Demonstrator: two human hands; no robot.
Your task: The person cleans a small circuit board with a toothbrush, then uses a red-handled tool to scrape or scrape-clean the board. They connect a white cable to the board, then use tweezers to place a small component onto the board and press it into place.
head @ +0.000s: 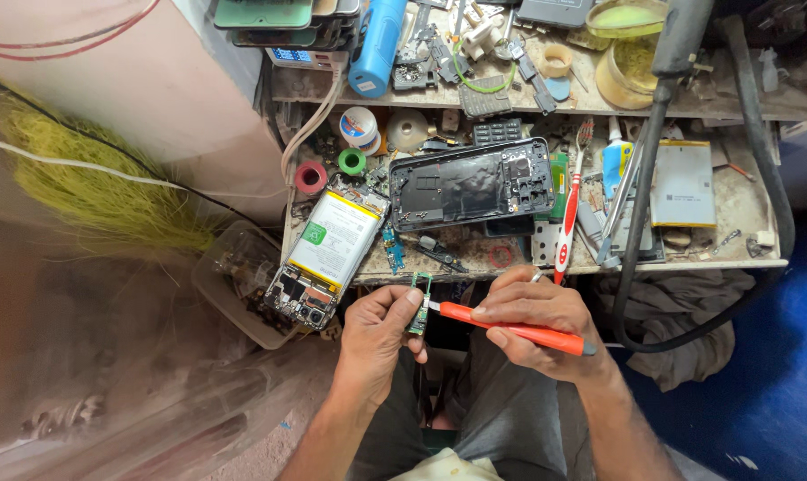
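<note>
Being pinched upright between the thumb and fingers of the left hand (379,322) is a small green circuit board (418,304), held just below the front edge of the tabletop (733,209) and above the person's lap. An orange-handled tool (510,326) is being gripped by the right hand (537,322), the fingers closed around its handle, and its pale tip is being pressed against the side of the circuit board. Both grips are pressed together on what they hold.

On the tabletop, an opened phone with a white and yellow battery (328,254) is being left lying at an angle near the left edge, partly overhanging it. A black phone frame (473,185) is lying further back, well apart from the hands. A red and white toothbrush (567,218) is lying just right of the frame, and a loose battery (681,183) is resting near the right side.
</note>
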